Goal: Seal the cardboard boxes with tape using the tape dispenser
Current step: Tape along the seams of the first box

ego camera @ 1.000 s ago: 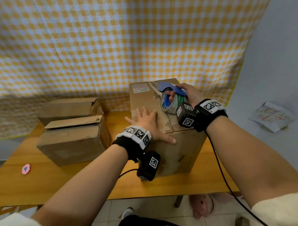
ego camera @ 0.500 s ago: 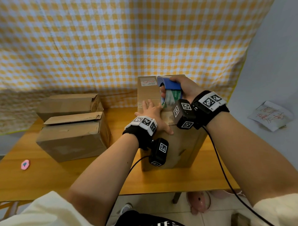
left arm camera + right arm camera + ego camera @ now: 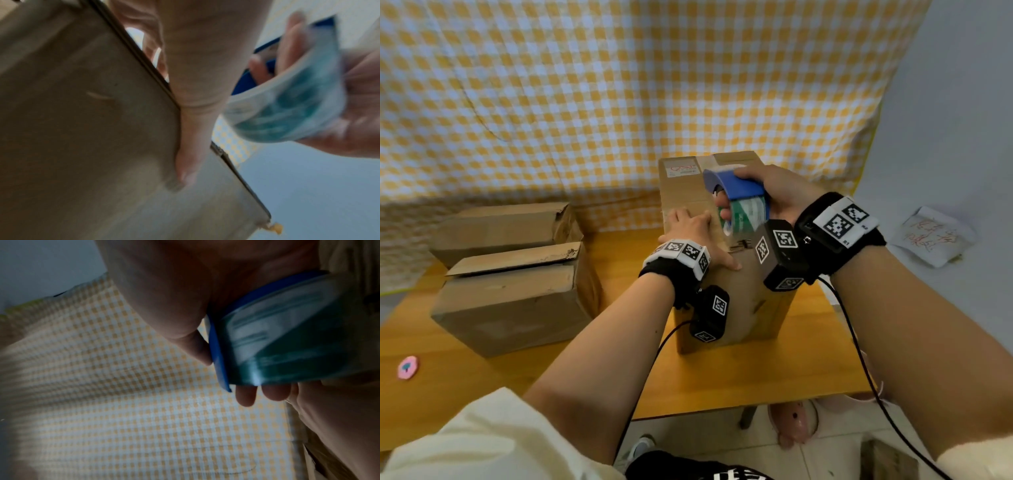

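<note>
Cardboard boxes sit on a wooden table [image 3: 808, 359]: two lie at the left [image 3: 517, 294], seemingly untaped, one tall box [image 3: 739, 308] stands centre. Left hand [image 3: 693, 228] presses flat on its top. Right hand [image 3: 774, 192] grips the blue tape dispenser [image 3: 739, 198] above the seam; sealing looks barely begun.

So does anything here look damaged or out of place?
Yes: the nearer box on the left has a torn, ragged top flap that is not lying flat. A crumpled paper with red writing lies off the table, at right.
</note>
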